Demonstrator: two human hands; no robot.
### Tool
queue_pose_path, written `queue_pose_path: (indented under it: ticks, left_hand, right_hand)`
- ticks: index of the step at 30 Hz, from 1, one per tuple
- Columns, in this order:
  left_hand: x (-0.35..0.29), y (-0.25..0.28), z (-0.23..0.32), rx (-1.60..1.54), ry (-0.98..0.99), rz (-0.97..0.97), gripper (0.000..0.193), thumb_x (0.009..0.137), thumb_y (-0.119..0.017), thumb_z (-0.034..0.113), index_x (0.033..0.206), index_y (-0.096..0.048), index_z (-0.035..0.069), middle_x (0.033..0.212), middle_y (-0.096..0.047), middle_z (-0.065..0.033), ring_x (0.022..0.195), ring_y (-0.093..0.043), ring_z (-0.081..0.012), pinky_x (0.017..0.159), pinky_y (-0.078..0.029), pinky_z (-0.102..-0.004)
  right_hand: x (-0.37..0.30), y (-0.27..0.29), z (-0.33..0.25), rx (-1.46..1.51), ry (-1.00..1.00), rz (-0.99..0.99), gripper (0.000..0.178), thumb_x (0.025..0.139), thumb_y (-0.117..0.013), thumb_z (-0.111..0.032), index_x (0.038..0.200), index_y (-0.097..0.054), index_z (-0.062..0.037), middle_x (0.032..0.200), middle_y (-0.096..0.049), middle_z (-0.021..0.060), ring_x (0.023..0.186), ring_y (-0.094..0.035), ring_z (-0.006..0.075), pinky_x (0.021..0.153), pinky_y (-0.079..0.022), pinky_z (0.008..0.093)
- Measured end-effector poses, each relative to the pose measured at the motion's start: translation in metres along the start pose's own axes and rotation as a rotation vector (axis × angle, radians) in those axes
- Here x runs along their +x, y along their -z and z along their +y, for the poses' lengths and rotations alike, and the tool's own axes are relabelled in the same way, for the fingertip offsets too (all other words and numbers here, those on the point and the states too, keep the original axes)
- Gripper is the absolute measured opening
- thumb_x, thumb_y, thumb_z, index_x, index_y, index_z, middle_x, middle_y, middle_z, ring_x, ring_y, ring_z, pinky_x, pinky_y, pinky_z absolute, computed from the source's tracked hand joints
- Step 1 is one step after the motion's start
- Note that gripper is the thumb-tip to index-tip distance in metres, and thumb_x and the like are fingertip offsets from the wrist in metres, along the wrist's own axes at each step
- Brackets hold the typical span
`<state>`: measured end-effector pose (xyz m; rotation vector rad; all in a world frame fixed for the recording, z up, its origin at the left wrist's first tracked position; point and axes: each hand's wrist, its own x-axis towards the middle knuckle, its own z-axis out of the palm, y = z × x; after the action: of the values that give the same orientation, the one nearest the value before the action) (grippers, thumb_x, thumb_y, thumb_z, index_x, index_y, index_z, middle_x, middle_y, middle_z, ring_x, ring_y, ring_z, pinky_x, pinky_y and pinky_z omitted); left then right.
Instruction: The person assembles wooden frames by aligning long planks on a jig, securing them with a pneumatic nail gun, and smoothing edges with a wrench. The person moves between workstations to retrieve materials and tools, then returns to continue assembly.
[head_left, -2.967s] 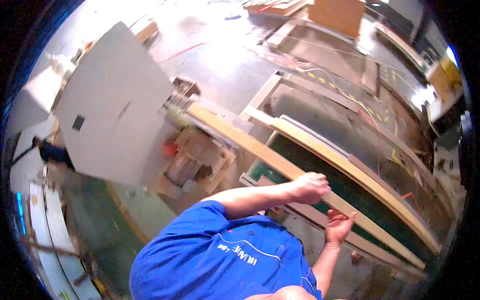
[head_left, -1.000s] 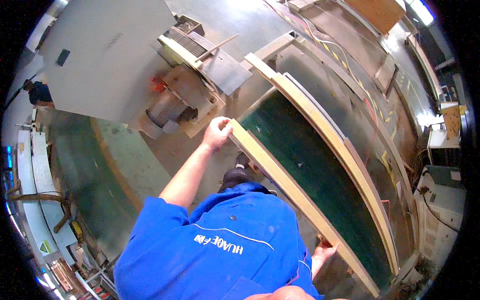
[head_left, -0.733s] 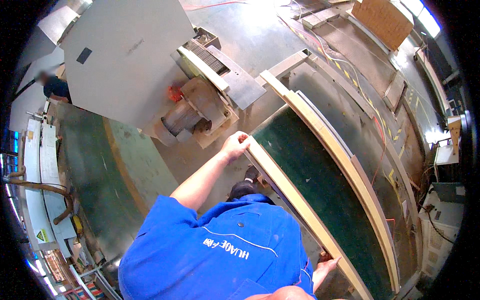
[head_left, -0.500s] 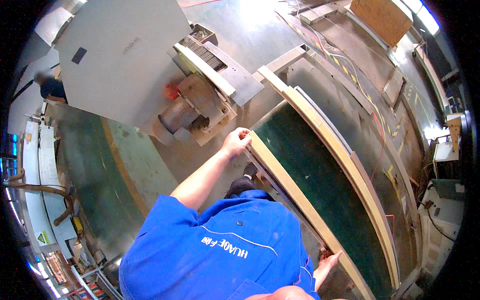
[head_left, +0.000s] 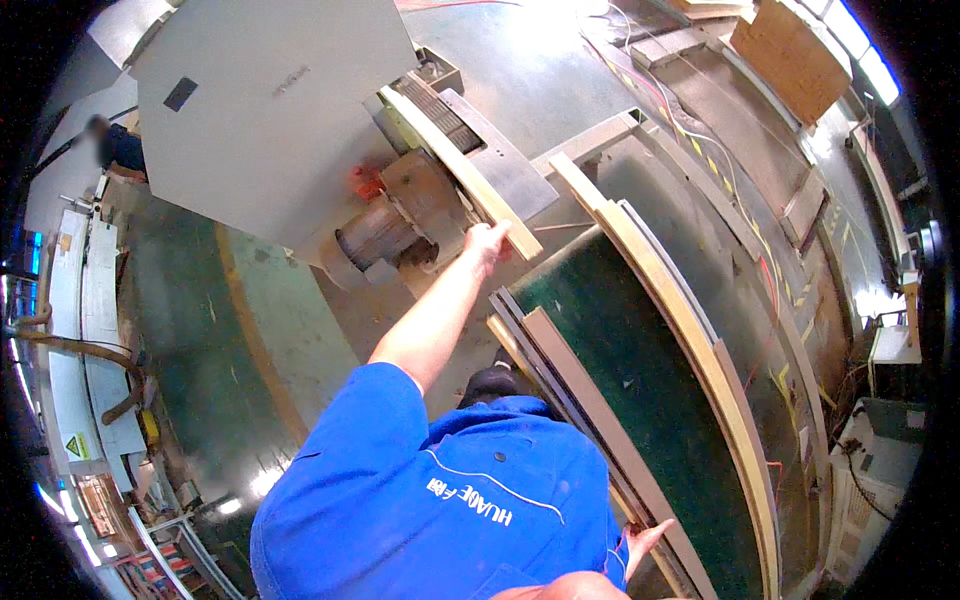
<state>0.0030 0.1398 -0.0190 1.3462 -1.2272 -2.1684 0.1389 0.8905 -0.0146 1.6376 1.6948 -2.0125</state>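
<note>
A long, flat dark-green surface (head_left: 620, 340) lies beside a rust-brown motor-driven machine (head_left: 412, 187). Along its near edge runs a flat brown strip (head_left: 605, 430); the slim pale wooden strip (head_left: 468, 172) lies along the machine's side, probably light, stiff, best held near its close end. There the left hand's (head_left: 486, 241) fingers are closed; the right hand's (head_left: 641, 547) thumb is spread at the brown strip, its hidden fingers impossible to tell.

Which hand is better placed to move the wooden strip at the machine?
Probably the left hand: it touches the wooden strip. The right hand is away from it, by the brown board.
</note>
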Motion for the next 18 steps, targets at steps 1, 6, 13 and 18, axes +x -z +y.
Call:
queue_pose_path:
  ticks: [1,6,13,18]
  left_hand:
    - [-0.006,-0.007,0.002,0.227,-0.016,0.038,0.033,0.087,-0.076,0.034,0.094,-0.064,0.004,0.084,-0.068,-0.0085,0.069,-0.065,-0.0201,0.059,-0.054,-0.0368]
    - [-0.102,-0.031,-0.024,1.214,-0.509,0.089,0.090,0.085,-0.069,0.056,0.144,-0.038,-0.005,0.133,-0.058,-0.0280,0.128,-0.053,-0.0417,0.106,-0.044,-0.0507]
    - [-0.123,-0.015,-0.076,1.143,-0.885,-0.136,0.098,0.090,-0.067,0.054,0.154,-0.025,-0.006,0.159,-0.027,-0.0292,0.149,-0.025,-0.0423,0.124,-0.020,-0.0470]
    - [-0.057,-0.032,-0.035,-0.019,-0.119,-0.033,0.046,0.097,-0.067,0.035,0.125,-0.053,0.001,0.120,-0.064,-0.0149,0.111,-0.065,-0.0286,0.092,-0.055,-0.0443]
  right_hand:
    - [0.006,-0.013,0.010,0.048,0.013,0.042,0.082,0.084,-0.065,-0.073,0.127,-0.057,-0.0036,0.104,-0.061,0.0118,0.085,-0.058,0.0229,0.064,-0.050,0.0372]
    - [0.003,-0.027,0.027,0.265,0.108,0.150,0.072,0.085,-0.071,-0.064,0.130,-0.060,-0.0093,0.112,-0.063,0.0103,0.092,-0.060,0.0242,0.074,-0.054,0.0389]
    - [0.000,-0.012,0.024,0.294,0.101,0.004,0.046,0.091,-0.074,-0.049,0.114,-0.064,-0.0103,0.093,-0.066,0.0053,0.081,-0.061,0.0200,0.071,-0.053,0.0375]
    - [-0.012,-0.012,0.030,0.148,0.174,0.100,0.057,0.094,-0.069,-0.049,0.125,-0.051,-0.0037,0.105,-0.064,0.0129,0.084,-0.064,0.0247,0.066,-0.054,0.0361]
